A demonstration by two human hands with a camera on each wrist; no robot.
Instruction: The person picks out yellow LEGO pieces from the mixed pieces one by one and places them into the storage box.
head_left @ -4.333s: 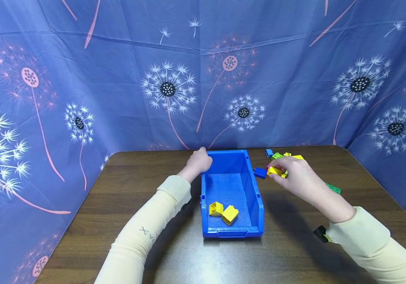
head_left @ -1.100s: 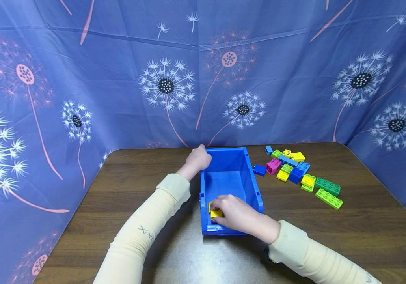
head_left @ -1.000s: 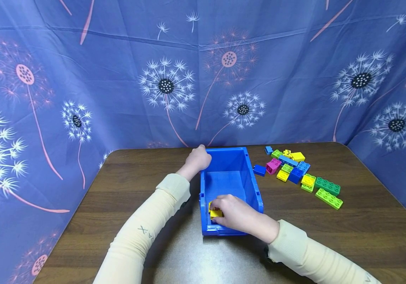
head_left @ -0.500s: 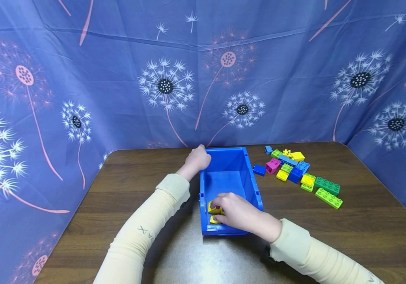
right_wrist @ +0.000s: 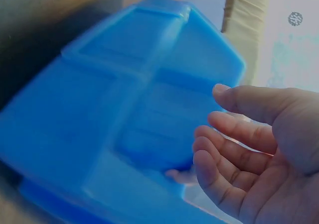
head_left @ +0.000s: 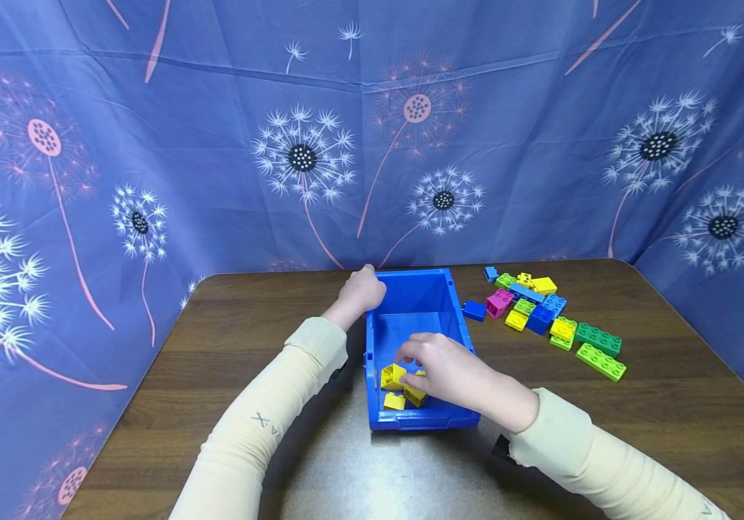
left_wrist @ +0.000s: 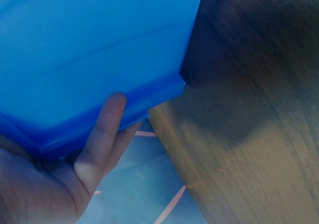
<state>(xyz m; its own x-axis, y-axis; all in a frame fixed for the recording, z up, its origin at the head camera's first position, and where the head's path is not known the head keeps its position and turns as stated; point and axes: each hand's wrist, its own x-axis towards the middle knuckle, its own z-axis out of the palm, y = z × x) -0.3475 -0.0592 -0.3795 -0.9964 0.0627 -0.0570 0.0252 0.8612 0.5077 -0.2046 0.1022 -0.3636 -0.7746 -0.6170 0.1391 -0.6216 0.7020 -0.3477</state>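
A blue open-front plastic bin (head_left: pixel 420 422) stands mid-table in the head view. My left hand (head_left: pixel 360 291) grips its far left corner; in the left wrist view, the left hand's fingers (left_wrist: pixel 102 134) wrap over the bin's edge. Three yellow toy building bricks lie near the bin's front: a brick on its side (head_left: pixel 393 377), a brick partly behind my fingers (head_left: pixel 414 395) and a smaller brick (head_left: pixel 394 401). My right hand (head_left: pixel 446 367) is over the bin, close above these bricks. The right wrist view shows its fingers (right_wrist: pixel 234 152) loosely bent, apart from the thumb, with nothing between them.
Right of the bin lies a loose group of bricks: a dark blue brick (head_left: pixel 474 310), a magenta brick (head_left: pixel 499 303), a green brick (head_left: pixel 598 339), a lime brick (head_left: pixel 601 362) and several others. A blue dandelion-print cloth (head_left: pixel 216 144) hangs behind the wooden table (head_left: pixel 248 303).
Earlier my right hand took a yellow brick from the group and brought it into the bin. It has now let go and lifted slightly right. My left hand has stayed at the bin's corner.
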